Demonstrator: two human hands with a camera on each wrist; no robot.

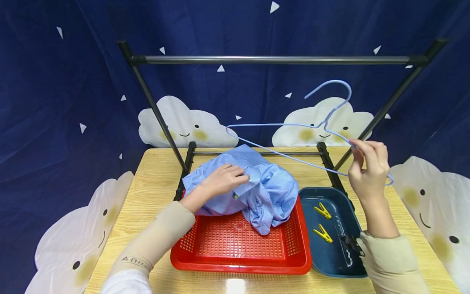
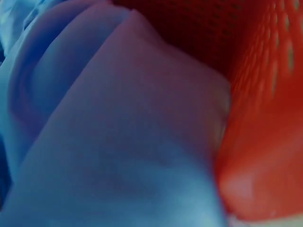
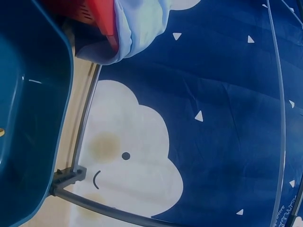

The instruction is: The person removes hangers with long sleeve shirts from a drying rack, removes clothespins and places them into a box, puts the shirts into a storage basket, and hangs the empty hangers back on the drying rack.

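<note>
A crumpled light blue shirt (image 1: 275,183) lies heaped over the far part of the red basket (image 1: 238,267). My left hand (image 1: 225,179) is on top of the heap, its curled fingers gripping a fold of the cloth. In the left wrist view the shirt (image 2: 128,118) fills most of the picture and hides that hand. Raised at the right, my right hand (image 1: 369,167) pinches a light blue hanger (image 1: 290,155) near one end. The hanger's hook points up and its other end reaches left above the shirt. Only a thin stretch of hanger (image 3: 280,94) shows in the right wrist view.
A black rack with a horizontal bar (image 1: 275,60) stands behind the basket on the wooden table (image 1: 158,171). Right of the basket, a dark blue tray (image 1: 330,261) holds two yellow clothespins (image 1: 323,233). Behind hangs a navy curtain (image 1: 235,24) with clouds.
</note>
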